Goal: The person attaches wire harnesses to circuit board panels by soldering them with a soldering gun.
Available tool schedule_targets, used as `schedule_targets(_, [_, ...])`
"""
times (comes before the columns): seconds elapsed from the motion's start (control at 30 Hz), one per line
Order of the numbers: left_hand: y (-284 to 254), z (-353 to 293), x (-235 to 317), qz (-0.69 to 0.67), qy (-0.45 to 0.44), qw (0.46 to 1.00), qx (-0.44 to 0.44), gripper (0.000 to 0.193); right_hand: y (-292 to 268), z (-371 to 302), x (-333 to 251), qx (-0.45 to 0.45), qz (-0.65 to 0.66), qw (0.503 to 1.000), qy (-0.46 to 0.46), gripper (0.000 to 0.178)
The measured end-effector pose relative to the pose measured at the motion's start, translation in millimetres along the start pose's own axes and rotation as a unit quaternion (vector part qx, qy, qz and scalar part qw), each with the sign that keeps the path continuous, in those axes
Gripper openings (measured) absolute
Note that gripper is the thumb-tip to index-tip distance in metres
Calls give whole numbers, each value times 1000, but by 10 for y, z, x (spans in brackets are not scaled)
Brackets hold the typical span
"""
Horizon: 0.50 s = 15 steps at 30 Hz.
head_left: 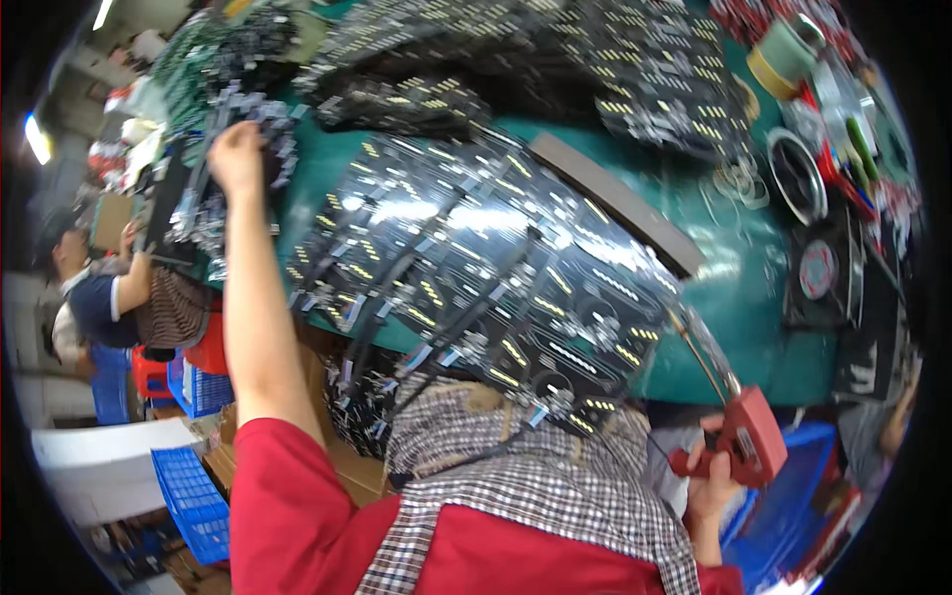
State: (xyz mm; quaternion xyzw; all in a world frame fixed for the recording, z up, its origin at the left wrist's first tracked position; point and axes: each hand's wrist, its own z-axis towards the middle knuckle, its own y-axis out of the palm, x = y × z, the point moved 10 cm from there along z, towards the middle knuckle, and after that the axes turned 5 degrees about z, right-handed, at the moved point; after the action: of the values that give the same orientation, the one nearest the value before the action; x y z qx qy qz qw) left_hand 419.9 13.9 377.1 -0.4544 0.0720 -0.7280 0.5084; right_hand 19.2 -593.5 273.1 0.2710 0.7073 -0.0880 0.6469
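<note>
My right hand (712,481) is wrapped round the grip of a red soldering gun (752,436) at the lower right. The gun's long thin tip points up and left, near the right edge of a black circuit board sheet (555,288); whether it touches cannot be made out. Rows of white and yellow pads mark the sheet, which lies over the table edge towards my lap, with dark cables (461,312) lying across it. Stretched far out to the left, my left hand (238,157) has its fingers closed at a pile of dark cables with pale connectors (203,213); what they hold is hidden.
More black circuit sheets (674,74) are heaped at the back of the green table (764,347). A grey-brown bar (615,203) lies behind my sheet. At right stand a small fan (821,273) and a tape roll (783,59). Another person (109,288) sits at left near blue crates (193,506).
</note>
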Motion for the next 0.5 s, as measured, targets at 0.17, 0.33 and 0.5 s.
schedule_targets(0.17, [-206,-64,1091,-238,-1,970,-42,18,174,78,-21,-53,34,998,-7,57])
schedule_targets(0.33, [621,-2190,2856,-156,24,845,-511,24,176,133,-12,-41,8,999,-7,58])
schedule_targets(0.5, [527,-3548,2953,-94,226,825,-510,35,238,64,52,-73,-12,996,57,68])
